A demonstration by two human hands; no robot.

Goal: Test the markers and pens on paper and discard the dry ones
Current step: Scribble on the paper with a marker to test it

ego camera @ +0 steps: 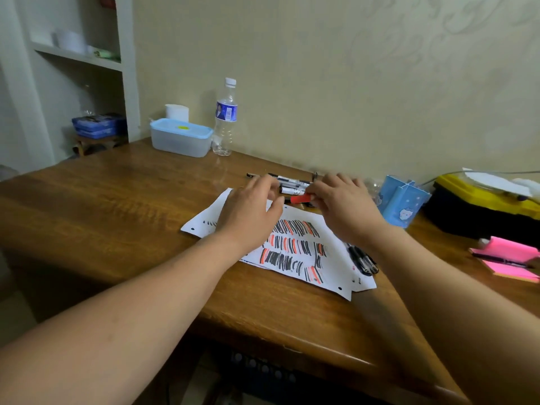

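The right hand [344, 209] has its fingers clamped on one red marker [301, 197] above the paper [204, 220], the left hand [248, 211] curls beside about three white markers [292, 184] with its grip unclear, and two black pens [363, 260] lie on the tabletop [117, 206].

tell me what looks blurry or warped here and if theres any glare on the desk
Head view: the left hand and the right hand, which pinches the red marker, are slightly smeared by motion blur; head view: the wide-angle lens bows the table edges; head view: a soft sheen on the wood near the water bottle, no harsh glare.
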